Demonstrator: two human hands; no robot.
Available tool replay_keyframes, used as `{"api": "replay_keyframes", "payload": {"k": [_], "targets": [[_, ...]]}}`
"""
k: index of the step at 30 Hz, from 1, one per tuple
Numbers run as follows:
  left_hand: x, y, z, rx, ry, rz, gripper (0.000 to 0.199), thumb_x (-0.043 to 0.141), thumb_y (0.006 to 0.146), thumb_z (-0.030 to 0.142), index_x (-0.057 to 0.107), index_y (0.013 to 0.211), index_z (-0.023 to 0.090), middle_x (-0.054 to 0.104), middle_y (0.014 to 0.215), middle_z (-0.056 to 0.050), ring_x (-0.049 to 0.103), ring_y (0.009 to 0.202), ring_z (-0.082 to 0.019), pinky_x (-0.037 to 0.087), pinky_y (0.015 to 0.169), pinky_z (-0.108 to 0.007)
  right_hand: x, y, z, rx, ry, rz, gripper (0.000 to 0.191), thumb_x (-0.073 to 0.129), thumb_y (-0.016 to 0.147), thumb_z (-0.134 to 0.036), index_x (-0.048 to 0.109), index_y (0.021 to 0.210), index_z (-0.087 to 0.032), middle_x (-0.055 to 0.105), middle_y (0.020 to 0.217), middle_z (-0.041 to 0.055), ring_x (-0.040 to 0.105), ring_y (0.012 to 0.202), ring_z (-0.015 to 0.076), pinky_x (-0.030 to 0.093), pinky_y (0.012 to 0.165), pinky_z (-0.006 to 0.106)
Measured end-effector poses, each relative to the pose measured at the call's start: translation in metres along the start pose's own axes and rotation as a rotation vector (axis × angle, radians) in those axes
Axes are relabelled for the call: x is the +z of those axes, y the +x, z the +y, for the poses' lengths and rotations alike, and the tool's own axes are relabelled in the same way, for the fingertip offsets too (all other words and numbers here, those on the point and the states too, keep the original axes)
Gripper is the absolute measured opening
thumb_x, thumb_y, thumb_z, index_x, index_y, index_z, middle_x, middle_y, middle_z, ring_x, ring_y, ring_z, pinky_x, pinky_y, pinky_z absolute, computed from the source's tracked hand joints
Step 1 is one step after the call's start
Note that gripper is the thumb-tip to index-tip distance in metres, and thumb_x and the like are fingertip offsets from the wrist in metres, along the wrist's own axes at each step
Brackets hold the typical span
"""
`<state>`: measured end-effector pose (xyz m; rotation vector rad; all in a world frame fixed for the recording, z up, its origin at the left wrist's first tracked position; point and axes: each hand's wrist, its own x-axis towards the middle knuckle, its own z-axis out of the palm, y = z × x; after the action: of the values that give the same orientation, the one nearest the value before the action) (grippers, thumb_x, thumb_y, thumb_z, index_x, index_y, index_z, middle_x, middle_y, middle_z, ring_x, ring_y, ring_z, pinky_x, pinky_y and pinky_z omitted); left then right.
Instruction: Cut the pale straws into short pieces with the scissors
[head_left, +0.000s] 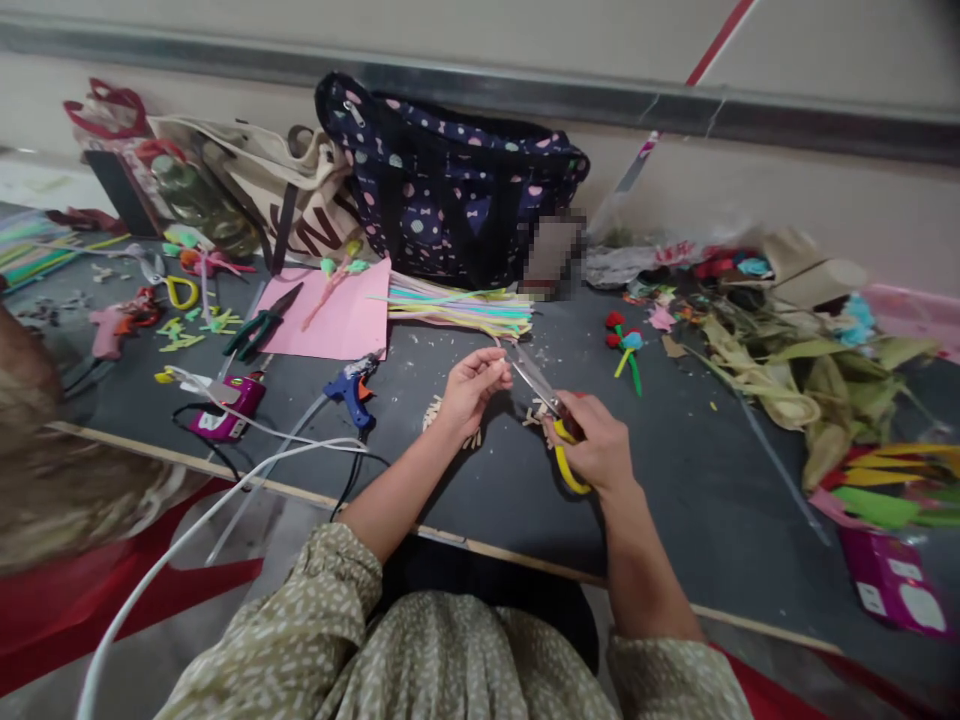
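head view: the left hand (469,392) is over the middle of the desk (495,510), thumb and forefinger pinched together; what lies between them is too small to make out. just to its right, the scissors (541,385) slant with their tips beside those fingertips, and the right hand (600,440) is closed around the yellow handles. whether the blades are parted is hard to tell. pale snippets (433,410) lie under and beside both hands. for clean, even cuts, i'd judge it best to steady the work near the blades, square to them, with the left fingertips out of their line.

around them, from the left: a pink glue gun (109,332), then pliers (262,325) on pink paper (337,325). a purple box (229,408) and a white cable (300,440) sit near the front edge; the cable and the blue glue gun (350,392) could hamper the left forearm. coloured stems (461,308) lie towards the back edge, just beyond the scissors. pompom flowers (624,342) come next, then dried husks (780,400) heaped towards the right.
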<state>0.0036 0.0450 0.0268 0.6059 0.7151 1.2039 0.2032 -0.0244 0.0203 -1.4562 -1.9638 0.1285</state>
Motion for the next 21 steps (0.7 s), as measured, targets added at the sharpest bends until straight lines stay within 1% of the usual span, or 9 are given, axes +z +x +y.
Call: {"api": "replay_keyframes", "payload": {"k": [2,6,12,16,21], "targets": [[-0.001,-0.001,0.000,0.004,-0.020,0.024,0.033,0.080,0.064,0.031,0.065,0.091,0.018,0.064,0.073,0.003,0.061,0.064,-0.007,0.053,0.071,-0.023,0.004,-0.007,0.002,-0.020,-0.054,-0.031,0.044,0.061,0.078,-0.031,0.059,0.121,-0.026,0.065,0.097,0.0050,0.062,0.082,0.0167,0.048,0.070,0.026],[-0.004,-0.005,0.003,0.018,-0.023,0.055,0.024,0.078,0.067,0.028,0.065,0.085,0.019,0.065,0.075,0.002,0.061,0.066,-0.007,0.053,0.070,-0.022,0.005,-0.013,0.003,0.001,-0.148,-0.028,0.044,0.061,0.079,-0.030,0.058,0.122,-0.026,0.067,0.097,0.0043,0.063,0.080,0.0157,0.047,0.069,0.024],[-0.002,-0.010,0.006,0.080,0.028,0.115,0.022,0.077,0.068,0.027,0.066,0.085,0.019,0.065,0.073,0.002,0.060,0.064,-0.008,0.052,0.068,-0.022,0.003,-0.011,-0.003,-0.051,-0.208,-0.024,0.043,0.060,0.079,-0.030,0.059,0.122,-0.025,0.069,0.093,0.0032,0.064,0.076,0.0136,0.044,0.061,0.022],[-0.001,-0.011,0.006,0.141,0.072,0.151,0.019,0.076,0.069,0.027,0.067,0.084,0.020,0.066,0.075,0.001,0.060,0.064,-0.008,0.052,0.069,-0.024,0.004,-0.010,-0.008,-0.087,-0.234,-0.033,0.042,0.059,0.079,-0.028,0.060,0.120,-0.024,0.069,0.092,0.0028,0.064,0.074,0.0125,0.042,0.057,0.021],[-0.002,-0.011,0.003,0.191,0.110,0.175,0.017,0.075,0.071,0.026,0.068,0.085,0.021,0.067,0.077,0.000,0.060,0.067,-0.009,0.051,0.070,-0.024,0.006,-0.010,-0.010,-0.083,-0.240,-0.050,0.040,0.058,0.079,-0.028,0.061,0.119,-0.024,0.070,0.093,0.0031,0.064,0.074,0.0126,0.042,0.056,0.021]]}}
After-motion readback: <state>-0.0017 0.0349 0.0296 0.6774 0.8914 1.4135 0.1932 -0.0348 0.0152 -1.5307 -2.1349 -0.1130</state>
